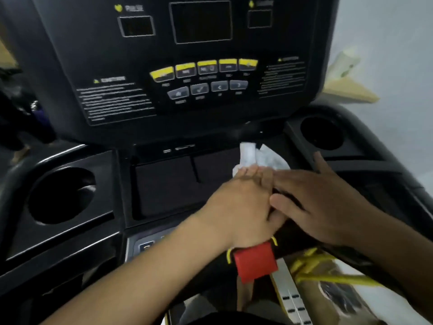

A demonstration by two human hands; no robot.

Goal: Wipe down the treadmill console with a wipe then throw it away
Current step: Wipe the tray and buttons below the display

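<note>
Glossy black console (pixel 70 55) | crumpled white wipe (pixel 260 158) — left hand (pixel 241 207) pressing | right hand (pixel 328 207) flat

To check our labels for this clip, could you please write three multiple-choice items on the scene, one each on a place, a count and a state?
1. Where does the wipe lie?
A. on the floor
B. on the console's middle tray, under the left hand's fingers
C. in a bin

2. How many yellow-topped buttons are in the upper row?
A. three
B. seven
C. five

3. How is the right hand?
A. flat with straight fingers, holding nothing
B. curled round a bottle
C. a tight fist

Answers:
1 B: the white wipe pokes out from beneath the left hand's fingertips on the tray.
2 C: five show side by side.
3 A: its fingers lie straight, next to the left hand.
</note>
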